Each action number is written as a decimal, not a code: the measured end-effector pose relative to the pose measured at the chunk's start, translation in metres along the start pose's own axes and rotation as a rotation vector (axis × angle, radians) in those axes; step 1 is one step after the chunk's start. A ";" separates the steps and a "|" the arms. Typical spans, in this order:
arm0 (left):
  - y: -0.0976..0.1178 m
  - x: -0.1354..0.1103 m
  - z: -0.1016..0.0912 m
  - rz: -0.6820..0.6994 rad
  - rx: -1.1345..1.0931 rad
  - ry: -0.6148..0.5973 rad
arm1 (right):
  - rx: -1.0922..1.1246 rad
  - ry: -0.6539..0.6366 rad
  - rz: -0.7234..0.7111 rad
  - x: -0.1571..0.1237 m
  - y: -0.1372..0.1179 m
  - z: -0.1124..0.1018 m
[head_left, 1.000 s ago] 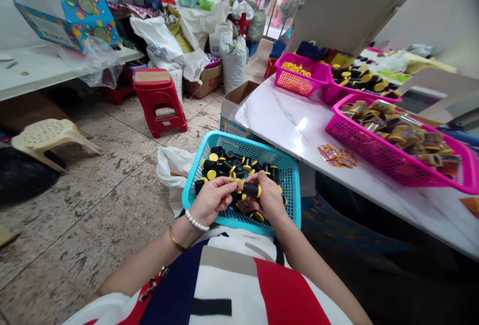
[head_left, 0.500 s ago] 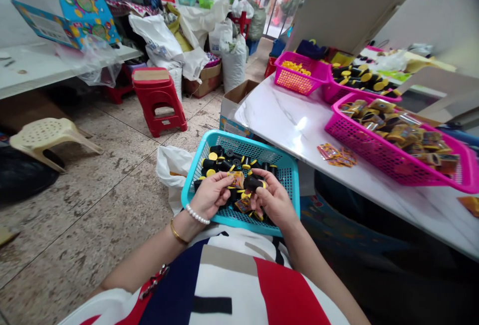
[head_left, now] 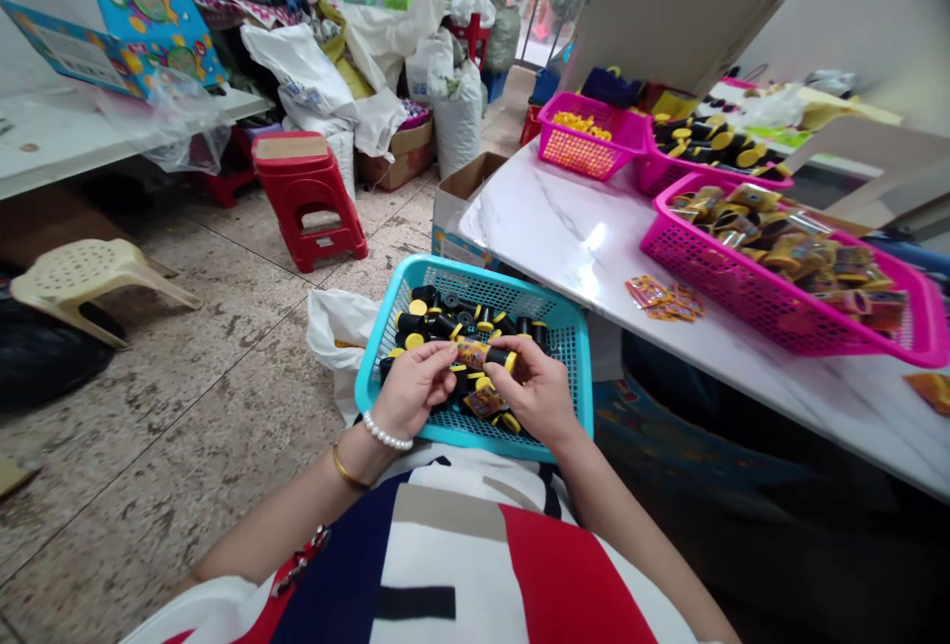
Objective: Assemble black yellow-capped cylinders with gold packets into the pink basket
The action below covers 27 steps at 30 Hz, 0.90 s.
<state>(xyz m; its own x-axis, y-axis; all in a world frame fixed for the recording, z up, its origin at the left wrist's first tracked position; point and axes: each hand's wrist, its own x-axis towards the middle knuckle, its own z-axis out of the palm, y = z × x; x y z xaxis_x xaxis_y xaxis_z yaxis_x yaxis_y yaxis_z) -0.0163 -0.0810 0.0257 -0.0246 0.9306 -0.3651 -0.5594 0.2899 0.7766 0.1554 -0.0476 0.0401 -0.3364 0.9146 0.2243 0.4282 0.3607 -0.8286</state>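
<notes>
Over a turquoise basket (head_left: 586, 367), my left hand (head_left: 417, 389) pinches the left end of a printed orange sleeve (head_left: 471, 353). My right hand (head_left: 538, 389) grips a small black cylinder with a yellow end (head_left: 502, 359). The sleeve meets the cylinder's black end; whether it has slipped over it I cannot tell. Below, the basket holds several black cylinders (head_left: 445, 324) with yellow ends, and some printed orange sleeves (head_left: 484, 401) lie flat among them near my right hand.
To the right, a white marbled table (head_left: 549, 219) carries printed sleeves (head_left: 664, 299) and a pink basket (head_left: 742, 278) of wrapped cylinders. Behind it stand pink baskets of yellow pieces (head_left: 583, 125) and black cylinders (head_left: 716, 141). A red stool (head_left: 308, 199) and a cream stool (head_left: 96, 273) stand left.
My right hand has turned the cylinder so its yellow end points right, and brought it in line against the sleeve. My left hand keeps its pinch on the sleeve.
</notes>
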 end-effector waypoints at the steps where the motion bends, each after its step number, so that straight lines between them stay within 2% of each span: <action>1: 0.001 -0.001 0.000 0.043 0.017 0.027 | 0.061 0.017 0.010 -0.002 0.002 0.002; 3: 0.005 -0.004 -0.001 0.128 0.068 0.035 | 0.190 -0.011 0.026 -0.005 0.007 0.005; 4: 0.007 -0.005 -0.002 0.145 0.105 -0.008 | 0.231 -0.041 0.026 -0.006 0.009 0.006; 7: 0.010 -0.006 -0.007 0.082 0.246 -0.207 | 0.216 -0.143 -0.030 -0.007 0.011 0.005; 8: 0.010 -0.005 -0.008 0.062 0.286 -0.235 | 0.188 -0.165 -0.057 -0.006 0.011 0.004; 10: 0.008 -0.004 -0.008 0.062 0.345 -0.215 | 0.139 -0.182 -0.108 -0.006 0.010 0.001; 12: 0.006 -0.002 -0.003 0.087 0.368 -0.198 | 0.109 -0.169 -0.142 -0.007 0.009 -0.001; 16: 0.005 0.001 0.009 0.098 0.365 -0.265 | 0.112 -0.064 -0.144 -0.010 0.007 -0.005; 19: 0.008 0.001 0.009 0.038 0.371 -0.306 | 0.058 0.016 -0.169 -0.013 0.007 -0.010; 21: 0.009 0.000 0.007 0.037 0.391 -0.295 | -0.001 0.026 -0.200 -0.015 0.009 -0.011; 23: 0.007 -0.002 0.007 0.130 0.437 -0.272 | 0.057 0.016 -0.131 -0.015 0.012 -0.009; 25: 0.005 -0.004 0.008 0.271 0.525 -0.240 | 0.246 -0.010 0.046 -0.013 0.014 -0.003; 27: 0.003 -0.004 0.010 0.354 0.607 -0.220 | 0.438 -0.058 0.221 -0.010 0.016 0.001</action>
<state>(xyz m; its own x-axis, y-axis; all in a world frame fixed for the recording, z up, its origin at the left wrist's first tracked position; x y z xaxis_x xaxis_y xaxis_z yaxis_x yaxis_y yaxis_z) -0.0093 -0.0816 0.0351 0.0835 0.9963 0.0217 0.0098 -0.0226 0.9997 0.1649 -0.0512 0.0239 -0.3288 0.9444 0.0007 0.1054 0.0374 -0.9937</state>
